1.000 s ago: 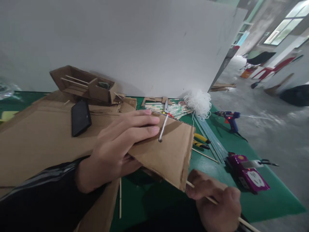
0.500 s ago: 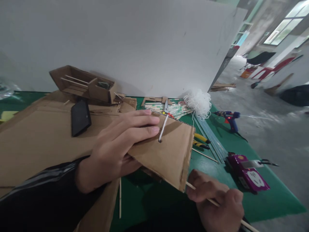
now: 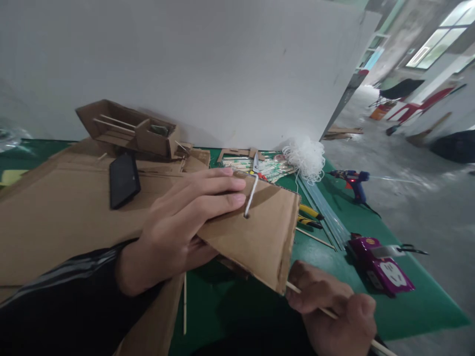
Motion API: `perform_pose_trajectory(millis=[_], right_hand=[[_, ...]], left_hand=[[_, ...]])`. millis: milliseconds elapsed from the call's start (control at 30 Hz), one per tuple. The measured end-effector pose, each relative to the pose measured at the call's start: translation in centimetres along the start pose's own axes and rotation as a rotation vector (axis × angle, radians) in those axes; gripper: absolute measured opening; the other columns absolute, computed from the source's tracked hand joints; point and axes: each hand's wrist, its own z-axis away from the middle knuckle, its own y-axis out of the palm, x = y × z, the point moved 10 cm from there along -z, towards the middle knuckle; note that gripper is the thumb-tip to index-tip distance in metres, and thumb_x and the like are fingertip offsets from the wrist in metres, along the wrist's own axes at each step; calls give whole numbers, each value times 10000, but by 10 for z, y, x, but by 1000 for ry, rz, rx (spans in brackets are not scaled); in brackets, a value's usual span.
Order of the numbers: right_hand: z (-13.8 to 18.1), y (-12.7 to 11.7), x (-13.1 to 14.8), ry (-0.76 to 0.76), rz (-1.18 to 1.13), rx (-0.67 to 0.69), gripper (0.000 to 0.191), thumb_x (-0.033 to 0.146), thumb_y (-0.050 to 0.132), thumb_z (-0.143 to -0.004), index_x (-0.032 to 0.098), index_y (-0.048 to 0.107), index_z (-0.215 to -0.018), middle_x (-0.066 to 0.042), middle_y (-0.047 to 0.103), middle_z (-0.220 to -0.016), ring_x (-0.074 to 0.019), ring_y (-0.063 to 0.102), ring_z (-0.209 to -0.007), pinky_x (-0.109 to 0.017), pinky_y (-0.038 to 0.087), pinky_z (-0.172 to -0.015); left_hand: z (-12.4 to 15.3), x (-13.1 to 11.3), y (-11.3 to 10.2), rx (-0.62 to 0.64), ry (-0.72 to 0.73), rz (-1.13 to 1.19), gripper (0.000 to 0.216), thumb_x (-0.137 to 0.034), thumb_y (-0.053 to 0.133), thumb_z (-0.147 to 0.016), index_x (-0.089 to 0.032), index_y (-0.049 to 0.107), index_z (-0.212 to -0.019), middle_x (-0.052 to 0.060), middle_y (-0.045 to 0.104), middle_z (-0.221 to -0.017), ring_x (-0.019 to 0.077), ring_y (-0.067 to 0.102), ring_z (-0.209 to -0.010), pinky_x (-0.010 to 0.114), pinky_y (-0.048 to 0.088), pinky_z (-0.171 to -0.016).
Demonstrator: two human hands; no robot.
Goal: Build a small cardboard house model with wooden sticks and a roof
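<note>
My left hand [image 3: 185,217] grips a folded cardboard piece [image 3: 256,237], with its fingers flat on the top face and the thumb underneath. A white string [image 3: 252,195] runs from a small hole in that face over the far edge. Closed around a thin wooden stick [image 3: 328,312], my right hand [image 3: 334,306] is just right of the cardboard. The stick's near end points to the lower right; its other end meets the cardboard's right edge, and I cannot tell how far it goes in.
Behind lie a cardboard box with sticks [image 3: 129,131], a black phone-like slab [image 3: 124,180], scissors [image 3: 256,163] and a white string heap [image 3: 306,158]. To the right are yellow-handled pliers [image 3: 309,217], clear glue sticks [image 3: 326,212], a blue glue gun [image 3: 352,183] and a purple power strip [image 3: 382,267].
Almost nothing differs. My right hand and the stick have shifted very slightly; my left hand and the cardboard stay in place.
</note>
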Motion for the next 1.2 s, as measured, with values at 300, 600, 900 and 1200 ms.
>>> perform_pose_trajectory(millis=[300, 600, 900, 1200], right_hand=[[5, -9, -10, 77, 33, -68, 661, 373, 229, -1041, 232, 775, -696, -85, 630, -528, -208, 524, -480, -369, 383, -480], [-4, -2, 6, -9, -4, 14, 658, 417, 243, -1024, 235, 795, -714, -66, 578, -471, -209, 503, -425, -371, 362, -459], [5, -4, -8, 56, 2, -57, 651, 361, 224, -1031, 237, 777, -710, -83, 584, -507, -211, 478, -456, -364, 333, -462], [-1, -2, 4, -12, 1, -26, 650, 376, 218, -1023, 245, 778, -721, -64, 532, -460, -207, 472, -422, -368, 333, -447]], left_hand=[[0, 4, 1, 16, -74, -58, 298, -270, 649, -903, -230, 578, -1190, 94, 676, -1244, 272, 597, -1245, 492, 513, -1048], [0, 5, 2, 27, -87, -55, 290, -262, 623, -922, -248, 569, -1207, 81, 670, -1267, 260, 591, -1252, 498, 509, -1056], [-2, 4, 2, 37, -82, -55, 288, -278, 624, -925, -246, 566, -1205, 86, 670, -1268, 257, 592, -1251, 492, 508, -1058], [0, 2, 2, 55, -44, -21, 343, -201, 654, -890, -162, 569, -1219, 138, 643, -1280, 267, 552, -1288, 507, 479, -1090]])
